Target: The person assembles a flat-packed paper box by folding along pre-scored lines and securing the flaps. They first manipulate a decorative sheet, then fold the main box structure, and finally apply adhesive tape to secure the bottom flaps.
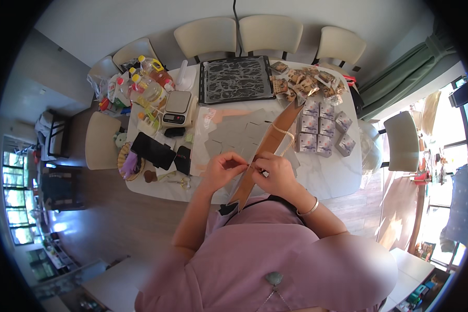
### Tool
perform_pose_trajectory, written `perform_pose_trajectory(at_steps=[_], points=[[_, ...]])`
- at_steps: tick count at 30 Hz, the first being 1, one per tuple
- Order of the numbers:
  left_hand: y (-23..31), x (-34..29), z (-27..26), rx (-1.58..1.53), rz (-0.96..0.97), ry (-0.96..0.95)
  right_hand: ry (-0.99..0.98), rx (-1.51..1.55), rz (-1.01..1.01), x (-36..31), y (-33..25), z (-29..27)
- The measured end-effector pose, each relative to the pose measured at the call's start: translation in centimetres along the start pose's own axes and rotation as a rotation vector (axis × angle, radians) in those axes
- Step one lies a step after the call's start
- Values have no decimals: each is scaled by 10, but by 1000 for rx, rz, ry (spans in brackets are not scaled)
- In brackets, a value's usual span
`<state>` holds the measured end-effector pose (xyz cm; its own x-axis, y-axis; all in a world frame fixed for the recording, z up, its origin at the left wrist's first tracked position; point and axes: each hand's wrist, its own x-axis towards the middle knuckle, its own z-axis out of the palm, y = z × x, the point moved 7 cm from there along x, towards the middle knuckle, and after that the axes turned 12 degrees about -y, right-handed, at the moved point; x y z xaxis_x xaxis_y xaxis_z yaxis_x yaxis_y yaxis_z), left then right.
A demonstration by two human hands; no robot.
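Head view. Brown bag (270, 140): centre of frame, slanting toward upper right, likely angled to present edge to both hands. Right hand (276, 176): grip grasping bag edge, apparently to steady it. Left hand (223, 170): fingertips at same edge; cannot tell whether grip closed. Grey sheets (229, 138): flat on worktop (322, 174), centre. White boxes (326, 126): grouped right of centre, probably for reach.

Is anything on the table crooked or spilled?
A little crooked, yes: two small white boxes at the right sit turned at an angle, while the other white boxes line up in neat rows. Behind them, the small packets lie in a jumbled heap. I can't see any spill.
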<state>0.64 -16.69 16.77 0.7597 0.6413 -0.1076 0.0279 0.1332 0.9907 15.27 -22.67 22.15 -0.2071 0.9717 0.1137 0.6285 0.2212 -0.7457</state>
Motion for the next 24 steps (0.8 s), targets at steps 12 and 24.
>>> perform_pose_trajectory(at_steps=[12,24], points=[[41,-9,22,563,99,125,-33,30,-32,-3,-9,-2],[37,-8,18,397,47,141,-20,155,-97,0,-10,-8]])
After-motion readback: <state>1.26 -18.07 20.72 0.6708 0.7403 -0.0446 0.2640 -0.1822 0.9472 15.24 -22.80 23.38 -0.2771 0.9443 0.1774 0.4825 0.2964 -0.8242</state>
